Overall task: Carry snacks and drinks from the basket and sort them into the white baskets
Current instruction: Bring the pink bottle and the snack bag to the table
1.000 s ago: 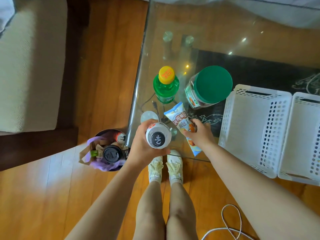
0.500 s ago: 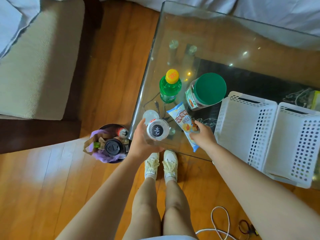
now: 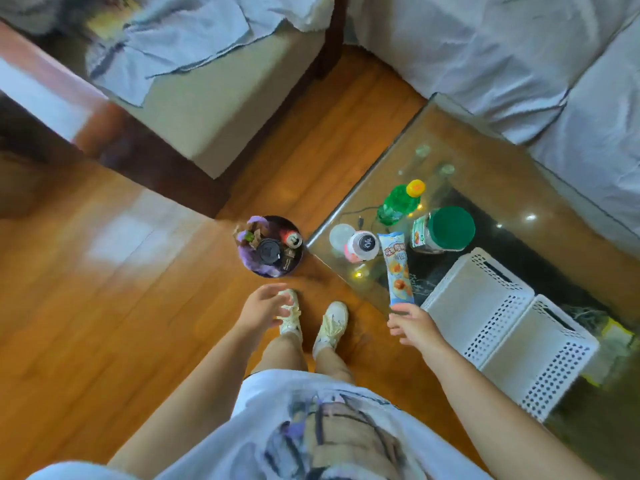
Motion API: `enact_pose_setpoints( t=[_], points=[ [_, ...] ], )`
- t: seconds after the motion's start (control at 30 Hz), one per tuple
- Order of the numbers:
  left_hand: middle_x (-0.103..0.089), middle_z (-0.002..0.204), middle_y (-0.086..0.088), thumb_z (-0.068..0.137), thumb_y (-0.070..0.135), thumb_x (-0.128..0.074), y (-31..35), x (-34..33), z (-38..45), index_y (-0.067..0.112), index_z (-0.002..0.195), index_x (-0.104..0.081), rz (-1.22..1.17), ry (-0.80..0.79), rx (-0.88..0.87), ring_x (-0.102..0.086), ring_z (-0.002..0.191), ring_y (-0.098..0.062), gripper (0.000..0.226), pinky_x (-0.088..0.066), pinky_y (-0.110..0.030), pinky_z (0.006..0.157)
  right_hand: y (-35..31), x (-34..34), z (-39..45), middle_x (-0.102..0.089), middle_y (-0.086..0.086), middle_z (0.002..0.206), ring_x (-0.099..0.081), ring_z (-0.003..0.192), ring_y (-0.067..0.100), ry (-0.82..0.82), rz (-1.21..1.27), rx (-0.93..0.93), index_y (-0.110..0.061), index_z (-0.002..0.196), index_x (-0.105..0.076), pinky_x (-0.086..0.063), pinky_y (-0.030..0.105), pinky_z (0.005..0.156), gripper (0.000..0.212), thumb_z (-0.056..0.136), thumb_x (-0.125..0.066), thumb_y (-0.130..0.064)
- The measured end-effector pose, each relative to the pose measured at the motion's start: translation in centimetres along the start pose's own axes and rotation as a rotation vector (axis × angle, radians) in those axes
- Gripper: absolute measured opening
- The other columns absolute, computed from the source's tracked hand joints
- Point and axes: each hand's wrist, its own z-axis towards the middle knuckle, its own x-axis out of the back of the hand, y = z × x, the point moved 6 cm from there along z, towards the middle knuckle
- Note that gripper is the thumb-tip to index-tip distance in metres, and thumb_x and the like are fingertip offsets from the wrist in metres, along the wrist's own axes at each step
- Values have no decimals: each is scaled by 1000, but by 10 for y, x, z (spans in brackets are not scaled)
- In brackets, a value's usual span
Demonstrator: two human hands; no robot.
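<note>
A round dark basket (image 3: 298, 263) stands on the wooden floor beside the glass table's corner, holding a black-lidded cup, a red can and purple wrapping. My left hand (image 3: 261, 306) hangs open just below it, holding nothing. On the glass table (image 3: 450, 133) a white bottle with a black cap (image 3: 362, 245) stands near the corner. Next to the bottle lies a blue snack packet (image 3: 398, 271). My right hand (image 3: 414, 323) is open at the packet's near end. Two white baskets (image 3: 450, 306) (image 3: 512, 355) lie to the right.
A green bottle with a yellow cap (image 3: 398, 202) and a green-lidded jar (image 3: 446, 230) stand further back on the table. Sofas draped in pale cloth (image 3: 519, 57) (image 3: 194, 46) flank the table. My feet in light shoes (image 3: 311, 317) are on the floor by the table's edge.
My left hand set the white bottle on the table and pulled back toward the dark basket. My right hand let go of the blue packet. The camera swung left and back.
</note>
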Motion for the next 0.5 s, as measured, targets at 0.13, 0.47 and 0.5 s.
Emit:
enact_pose_setpoints(
  t=[0.13, 0.47, 0.5],
  points=[
    [-55, 66, -1, 93, 12, -51, -50, 51, -38, 15, 88, -59, -197, 144, 89, -41, 52, -12, 10, -34, -18, 47, -25, -40, -15, -51, 5, 61, -46, 49, 14, -94, -162, 29, -10, 99, -59, -38, 19, 41, 10, 92, -52, -11],
    [-48, 58, -3, 92, 13, -54, -226, 138, -138, 16, 74, -56, -812, 541, 290, -40, 29, -4, 18, -27, -10, 32, -109, -226, -79, -49, 3, 60, -38, 46, 15, -412, -776, 279, -15, 80, -55, -28, 19, 37, 11, 91, -52, -15],
    [-48, 58, -3, 92, 13, -53, -246, 140, -147, 15, 77, -56, -865, 566, 328, -40, 32, -6, 16, -28, -11, 33, -113, -246, -88, -49, 3, 61, -38, 47, 14, -435, -822, 300, -16, 81, -55, -28, 19, 39, 11, 91, -52, -16]
  ],
)
